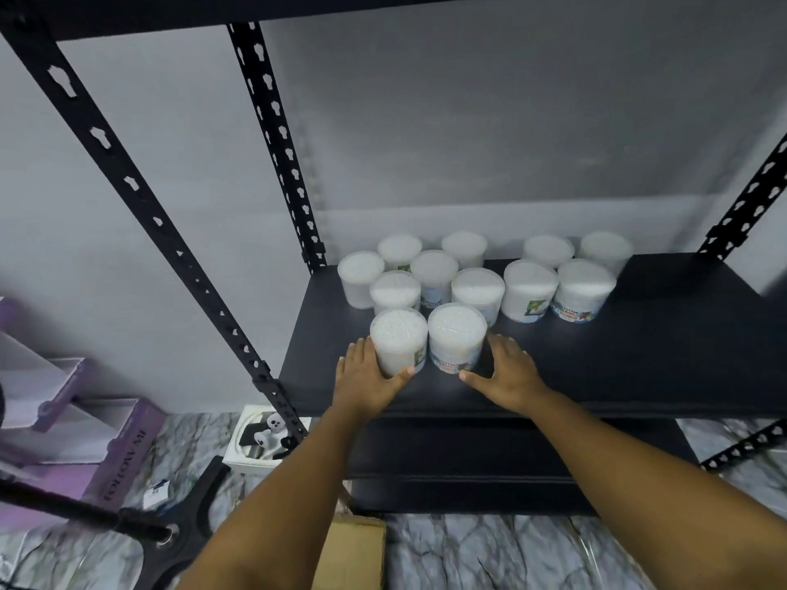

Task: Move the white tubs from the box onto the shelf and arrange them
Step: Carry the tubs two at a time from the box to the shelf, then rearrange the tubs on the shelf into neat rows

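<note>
The left hand (367, 373) is gripping the left front tub (398, 340); the right hand (504, 371) is cupping the right front tub (456, 336), both upright, touching, between the hands.

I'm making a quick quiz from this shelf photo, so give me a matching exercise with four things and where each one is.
Things:
1. left hand
2. right hand
3. cardboard box
4. purple boxes

Places:
A. on the floor, far left
B. at the tub with the orange label
C. below the shelf, between the arms
D. at the front left tub

Pairs: 1-D, 2-B, 3-C, 4-A
</note>
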### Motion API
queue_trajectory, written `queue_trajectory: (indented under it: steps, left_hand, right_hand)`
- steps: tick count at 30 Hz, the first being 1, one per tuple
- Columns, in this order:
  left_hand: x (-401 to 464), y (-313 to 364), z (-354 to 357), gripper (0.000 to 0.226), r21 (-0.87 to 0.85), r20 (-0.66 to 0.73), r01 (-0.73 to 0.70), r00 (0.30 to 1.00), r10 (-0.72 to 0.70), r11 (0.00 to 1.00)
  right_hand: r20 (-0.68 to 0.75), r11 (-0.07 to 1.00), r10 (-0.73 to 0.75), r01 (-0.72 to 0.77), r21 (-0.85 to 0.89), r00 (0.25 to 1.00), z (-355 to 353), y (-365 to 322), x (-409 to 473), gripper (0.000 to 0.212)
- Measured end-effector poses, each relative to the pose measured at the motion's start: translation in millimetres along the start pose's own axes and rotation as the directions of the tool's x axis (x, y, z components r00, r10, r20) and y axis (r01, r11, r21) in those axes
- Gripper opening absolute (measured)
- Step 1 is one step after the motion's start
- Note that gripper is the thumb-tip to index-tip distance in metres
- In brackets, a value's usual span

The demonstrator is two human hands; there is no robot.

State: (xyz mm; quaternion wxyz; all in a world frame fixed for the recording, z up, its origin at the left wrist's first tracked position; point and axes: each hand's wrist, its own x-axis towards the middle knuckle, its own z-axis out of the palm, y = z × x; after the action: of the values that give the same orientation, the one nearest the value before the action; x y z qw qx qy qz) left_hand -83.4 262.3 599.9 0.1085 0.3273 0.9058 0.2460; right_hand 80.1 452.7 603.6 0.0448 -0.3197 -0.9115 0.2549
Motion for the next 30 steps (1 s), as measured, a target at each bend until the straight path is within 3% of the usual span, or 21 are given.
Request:
queue_trajectory:
  steps: [4,7,16,30]
  left_hand:
    - [-11,2,0,0.093,0.259,0.073,0.015,0.997,-0.035,0.966]
    - [-24,12,-1,0.088,0.337,0.095,0.012,0.994,-0.047,0.941]
    - [-89,54,14,0.081,0.364,0.128,-0.025,0.992,-0.023,0.931]
    - [-183,166,72,0.080,0.403,0.207,-0.125,0.977,0.042,0.907]
  right_hand:
    - [0.056,0.979,0.055,-0.042,-0.201,0.997,-1,8,-20,0.084]
    - [0.069,0.968,0.058,-0.039,-0.247,0.996,-4,10,-35,0.079]
    - [0.117,0.966,0.021,0.010,-0.259,0.993,-23,27,-86,0.077]
    - [0.146,0.949,0.033,0.014,-0.314,0.989,-74,116,-198,0.076]
